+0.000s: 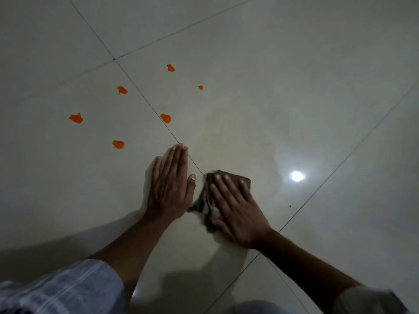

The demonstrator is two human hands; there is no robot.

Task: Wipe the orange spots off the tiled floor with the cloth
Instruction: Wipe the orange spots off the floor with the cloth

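We see the right hand [238, 214] pressed flat on a crumpled dark brown cloth [209, 198], fingers spread, no closed grip. Left hand [171, 189] lies open on the glossy pale tiled floor [294, 87]. Six orange spots [118, 144] sit beyond, apart from the cloth.

spots [118, 144]: orange | floor [294, 75]: pale grey-beige tiles | cloth [205, 200]: brown | sleeve [68, 288]: grey-white plaid

Right hand [235, 211] lies flat on the cloth [207, 198], left hand [171, 186] just beside; 6 spots [118, 144] beyond.
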